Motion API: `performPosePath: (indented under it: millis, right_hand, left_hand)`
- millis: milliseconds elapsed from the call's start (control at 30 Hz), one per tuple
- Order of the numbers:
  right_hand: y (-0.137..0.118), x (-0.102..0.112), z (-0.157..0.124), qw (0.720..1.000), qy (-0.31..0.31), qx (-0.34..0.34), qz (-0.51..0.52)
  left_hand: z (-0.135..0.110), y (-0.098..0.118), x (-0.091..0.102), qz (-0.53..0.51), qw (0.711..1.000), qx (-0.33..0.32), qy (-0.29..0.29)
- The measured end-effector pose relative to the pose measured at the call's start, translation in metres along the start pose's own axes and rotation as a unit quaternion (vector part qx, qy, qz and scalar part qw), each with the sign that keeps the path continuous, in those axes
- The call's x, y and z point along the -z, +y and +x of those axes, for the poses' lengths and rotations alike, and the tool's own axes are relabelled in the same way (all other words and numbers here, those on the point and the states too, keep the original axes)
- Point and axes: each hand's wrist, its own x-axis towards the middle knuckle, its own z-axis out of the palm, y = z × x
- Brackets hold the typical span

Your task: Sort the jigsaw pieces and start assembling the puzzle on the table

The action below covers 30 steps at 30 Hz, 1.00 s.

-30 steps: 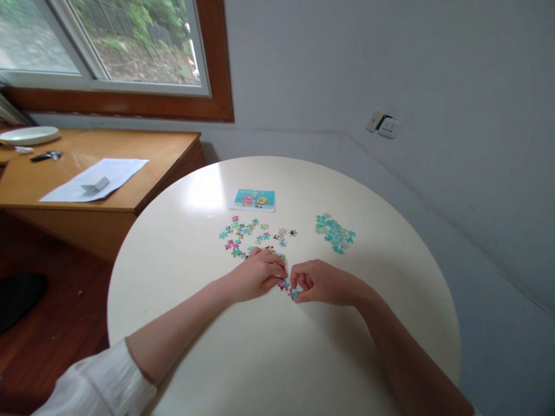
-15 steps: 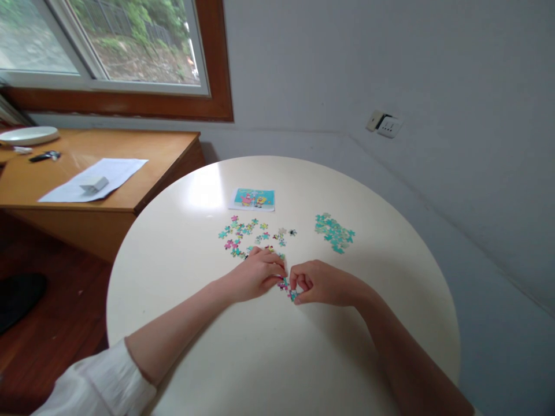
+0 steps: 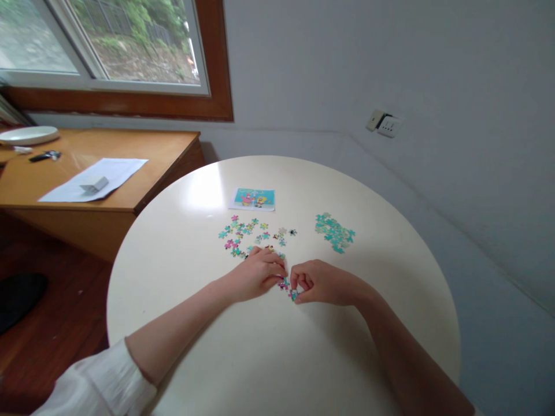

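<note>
At four o'clock of the cluster (image 3: 283,284) on the counter (image 3: 243,358), the right hand (image 3: 321,282) holds a piece (image 3: 294,294) in a nearly closed pinch. The left hand (image 3: 260,274) curls over the cluster's ten o'clock end; its grip is hidden. Uneven pressure could skew the cluster, whose long axis appears to run ten to four.

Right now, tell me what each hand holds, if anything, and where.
The right hand seems to pinch a puzzle piece at its edge; whether the left hand grips anything cannot be told.
</note>
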Motion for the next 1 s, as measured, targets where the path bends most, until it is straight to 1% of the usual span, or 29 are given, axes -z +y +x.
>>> performPosePath:
  millis: [267, 867, 1000]
  right_hand:
    - [0.0005, -0.0003, 0.0001, 1.000, 0.001, -0.002, -0.003]
    - [-0.0009, 0.0005, -0.0006, 1.000, -0.008, 0.002, -0.014]
    - [-0.0018, 0.0015, -0.0011, 1.000, -0.010, 0.000, -0.016]
  left_hand:
    - [-0.0004, 0.0006, 0.0005, -0.004, 1.000, 0.003, -0.002]
    - [-0.0008, -0.0010, -0.0013, -0.003, 1.000, -0.002, 0.014]
    - [-0.0002, -0.0007, -0.0010, -0.002, 1.000, 0.004, 0.007]
